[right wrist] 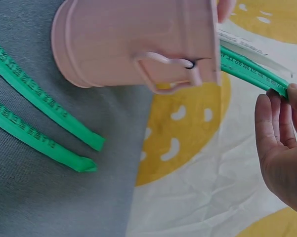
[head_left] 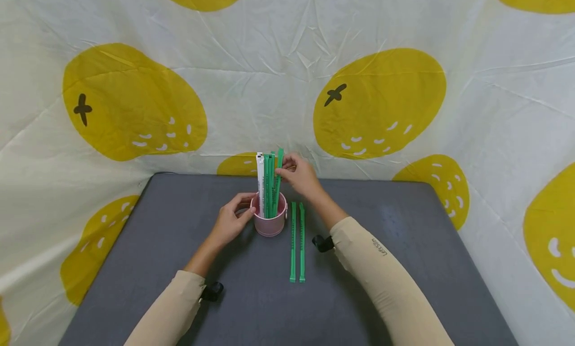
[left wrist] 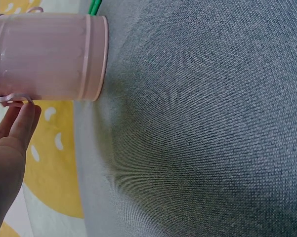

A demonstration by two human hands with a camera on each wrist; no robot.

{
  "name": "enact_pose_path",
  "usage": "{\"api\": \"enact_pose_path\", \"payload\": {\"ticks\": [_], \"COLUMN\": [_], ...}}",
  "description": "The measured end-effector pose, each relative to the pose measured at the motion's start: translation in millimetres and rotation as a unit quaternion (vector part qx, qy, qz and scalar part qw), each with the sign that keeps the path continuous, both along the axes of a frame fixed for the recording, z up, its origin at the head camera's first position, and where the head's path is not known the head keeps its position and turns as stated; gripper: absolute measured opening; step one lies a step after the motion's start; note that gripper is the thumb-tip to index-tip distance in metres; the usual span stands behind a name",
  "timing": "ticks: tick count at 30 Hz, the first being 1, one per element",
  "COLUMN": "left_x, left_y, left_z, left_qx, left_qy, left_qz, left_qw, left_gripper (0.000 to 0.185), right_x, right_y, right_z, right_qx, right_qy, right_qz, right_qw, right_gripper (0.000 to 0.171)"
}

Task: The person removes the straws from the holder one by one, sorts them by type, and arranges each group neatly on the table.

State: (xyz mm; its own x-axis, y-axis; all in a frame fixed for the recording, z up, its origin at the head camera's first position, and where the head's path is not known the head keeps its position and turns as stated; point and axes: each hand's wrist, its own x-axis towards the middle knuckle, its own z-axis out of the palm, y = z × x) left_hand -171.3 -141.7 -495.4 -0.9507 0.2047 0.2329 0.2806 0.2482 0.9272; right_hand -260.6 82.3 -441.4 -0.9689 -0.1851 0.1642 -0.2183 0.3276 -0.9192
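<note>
A small pink cup [head_left: 270, 222] stands on the grey table [head_left: 170, 266] with several green sticks [head_left: 269, 186] and one white stick [head_left: 259, 178] upright in it. My left hand [head_left: 244, 206] holds the cup's left side, thumb in front and fingers behind. In the left wrist view the fingertips [left wrist: 22, 116] touch the pink cup [left wrist: 49, 57] by its handle. My right hand [head_left: 282, 170] pinches the top of the rightmost green stick [head_left: 279, 161] in the cup. The right wrist view shows that green stick [right wrist: 252, 71] leaving the pink cup [right wrist: 138, 44] toward my right hand [right wrist: 286, 94].
Two more green sticks [head_left: 297, 241] lie side by side on the table just right of the cup, also seen as green sticks [right wrist: 39, 103] in the right wrist view. A white cloth with yellow fruit prints [head_left: 377, 101] hangs behind and around the table.
</note>
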Motion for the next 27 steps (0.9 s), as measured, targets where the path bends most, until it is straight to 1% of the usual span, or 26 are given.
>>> {"api": "enact_pose_path", "payload": {"ticks": [4,6,7,13,18,23,27], "left_x": [0.1,0.9,-1.1,-13.7,-13.1,-12.5,-12.9], "left_y": [-0.5,-0.7,-1.9,-8.1,-7.3,-7.8,-8.3], "left_z": [0.5,0.7,-3.5,-28.5,-26.2,-26.3,-28.3], "left_qx": [0.002,0.002,0.001,-0.005,-0.009,-0.007,-0.002], "left_qy": [0.003,0.004,0.005,0.018,0.022,0.016,0.012], "left_qz": [0.0,-0.001,-0.003,-0.006,-0.001,0.0,-0.001], "left_qw": [1.0,1.0,1.0,0.9998,0.9997,0.9998,0.9999], "left_gripper": [0.039,0.04,0.04,0.04,0.038,0.038,0.04], "right_x": [2.1,3.7,4.7,9.6,10.0,12.0,13.8], "right_y": [4.4,7.3,9.0,17.3,25.5,35.2,44.7], "right_z": [11.9,18.0,21.5,40.2,55.9,71.0,79.5], "right_qx": [0.002,0.007,0.007,-0.039,-0.05,-0.085,-0.112], "right_qy": [0.006,0.016,0.018,0.025,0.073,0.102,0.122], "right_qz": [-0.006,-0.009,-0.009,0.0,0.012,0.017,0.016], "right_qw": [1.0,1.0,1.0,0.999,0.996,0.991,0.986], "right_gripper": [0.025,0.025,0.026,0.026,0.027,0.026,0.028]}}
